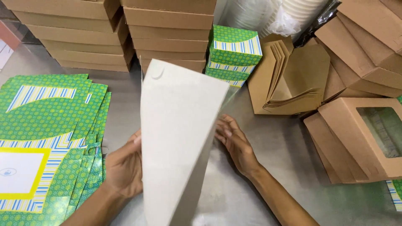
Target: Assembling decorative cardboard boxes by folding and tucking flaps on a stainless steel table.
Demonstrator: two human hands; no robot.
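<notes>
Nearest the lens: grey-white carton blank (178,138), unprinted side facing the camera, standing tilted on the steel table (276,138) and partly folded along a vertical crease. Left hand (123,167) is at the blank's left edge, fingers curled round it and gripping; fingertips hidden behind the board. Right hand (234,142) lies just right of the blank, fingers extended and spread, touching its far side near the crease, not closed on anything. Left of the blank: fanned stack of flat green patterned blanks (46,138) with striped bands and a yellow-framed white panel. Behind the blank: small pile of folded green boxes (232,54), and beyond those, stacks of closed brown boxes (167,31). Right of the blank: nested open brown cartons (293,79), then brown window boxes (360,138) lying on their sides.
</notes>
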